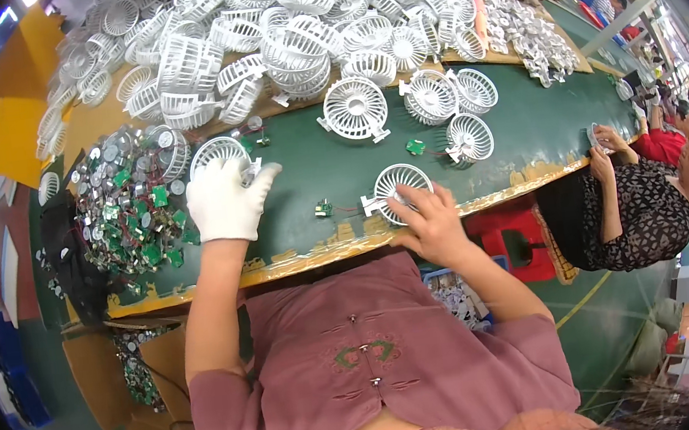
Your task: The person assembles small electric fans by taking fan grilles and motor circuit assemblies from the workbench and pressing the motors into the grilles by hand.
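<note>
My left hand (228,201), in a white glove, is bent over the near rim of a white plastic fan cage (218,150) beside the motor heap. Its thumb sticks out to the right; its fingertips are hidden. My bare right hand (435,226) has its fingers on another round fan cage (400,183) near the table's front edge. A thin red wire runs left from this cage to a small green circuit board (323,208) lying on the green tabletop.
A big pile of white fan cages (282,39) covers the back. Small motors with green boards (127,206) are heaped at left. Several loose cages (355,109) and a green board (415,147) lie mid-table. A co-worker (645,206) sits at right. A cardboard box (101,387) stands below.
</note>
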Demonstrator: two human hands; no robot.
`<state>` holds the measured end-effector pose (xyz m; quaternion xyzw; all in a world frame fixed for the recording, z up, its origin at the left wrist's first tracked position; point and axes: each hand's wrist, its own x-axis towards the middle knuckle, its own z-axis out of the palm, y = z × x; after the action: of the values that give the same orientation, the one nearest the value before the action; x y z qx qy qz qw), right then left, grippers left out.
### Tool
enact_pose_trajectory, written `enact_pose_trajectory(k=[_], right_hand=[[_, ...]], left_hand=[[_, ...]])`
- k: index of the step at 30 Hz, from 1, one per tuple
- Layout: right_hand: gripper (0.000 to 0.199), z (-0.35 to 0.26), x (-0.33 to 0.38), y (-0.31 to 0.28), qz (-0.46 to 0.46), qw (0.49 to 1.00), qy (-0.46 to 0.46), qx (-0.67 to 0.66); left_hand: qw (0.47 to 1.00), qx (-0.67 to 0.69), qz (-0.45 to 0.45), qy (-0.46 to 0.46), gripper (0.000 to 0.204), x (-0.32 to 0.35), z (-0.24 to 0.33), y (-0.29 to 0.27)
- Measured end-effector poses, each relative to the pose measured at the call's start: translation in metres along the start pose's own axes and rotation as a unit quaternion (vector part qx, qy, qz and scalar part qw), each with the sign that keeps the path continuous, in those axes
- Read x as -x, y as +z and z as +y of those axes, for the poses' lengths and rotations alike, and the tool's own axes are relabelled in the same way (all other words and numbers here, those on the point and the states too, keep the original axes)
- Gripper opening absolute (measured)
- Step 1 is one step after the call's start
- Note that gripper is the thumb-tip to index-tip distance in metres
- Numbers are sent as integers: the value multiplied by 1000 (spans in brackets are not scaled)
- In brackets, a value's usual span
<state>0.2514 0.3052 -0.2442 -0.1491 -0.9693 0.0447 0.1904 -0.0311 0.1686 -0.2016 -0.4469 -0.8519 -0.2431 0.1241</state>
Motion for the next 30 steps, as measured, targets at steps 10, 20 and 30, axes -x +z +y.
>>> enact_pose_trajectory(k=[10, 20, 30], right_hand=[[43, 60, -1, -26, 192, 978, 65, 54], [32, 136, -22, -3, 134, 956, 157, 210], [42, -12, -141, 35, 7, 964, 4, -266]], left_hand=[[976, -142, -123, -107, 44, -12, -8, 1], [967, -116, -143, -176, 56, 4, -39, -16], [993, -51, 57, -90, 14, 27, -33, -19]])
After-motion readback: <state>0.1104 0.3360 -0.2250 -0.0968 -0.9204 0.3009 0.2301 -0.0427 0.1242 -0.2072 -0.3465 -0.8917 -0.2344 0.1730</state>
